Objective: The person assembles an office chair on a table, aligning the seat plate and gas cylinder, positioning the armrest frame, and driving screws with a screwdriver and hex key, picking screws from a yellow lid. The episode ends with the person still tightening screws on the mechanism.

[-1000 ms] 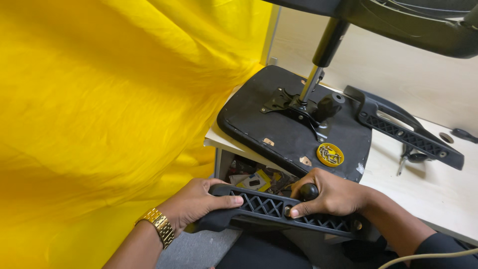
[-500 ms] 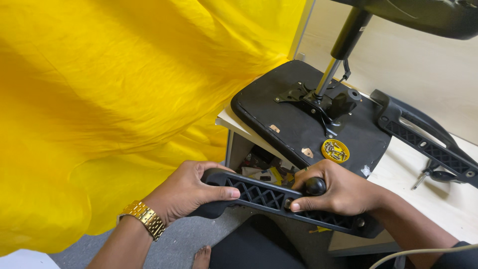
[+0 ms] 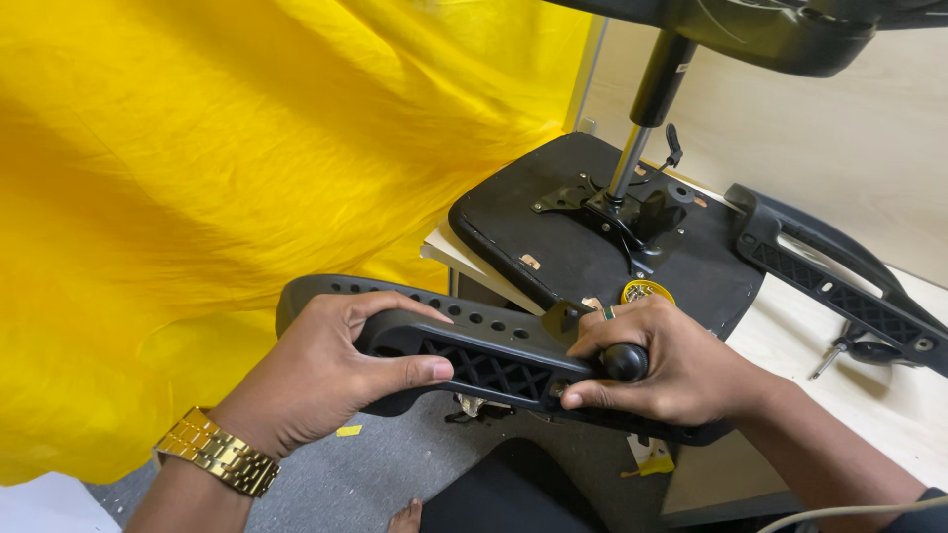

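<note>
A black plastic chair armrest (image 3: 474, 355) with a ribbed underside is held across the lower middle of the head view. My left hand (image 3: 331, 380), with a gold watch on its wrist, grips the armrest's curved left end. My right hand (image 3: 662, 370) wraps around the right part and also holds a tool with a round black knob (image 3: 624, 361) against it. Just behind lies an upturned black chair seat (image 3: 553, 232) on the table, its metal mechanism and gas cylinder (image 3: 647, 109) pointing up.
A second black armrest (image 3: 839, 281) lies on the light wooden table (image 3: 889, 395) to the right, with a screwdriver (image 3: 849, 350) beside it. A yellow cloth (image 3: 217, 178) hangs over the left. Grey floor (image 3: 375, 474) and my foot show below.
The view has moved closer and lower. The armrest has been lifted and turned toward me, with both hands still gripping it.
</note>
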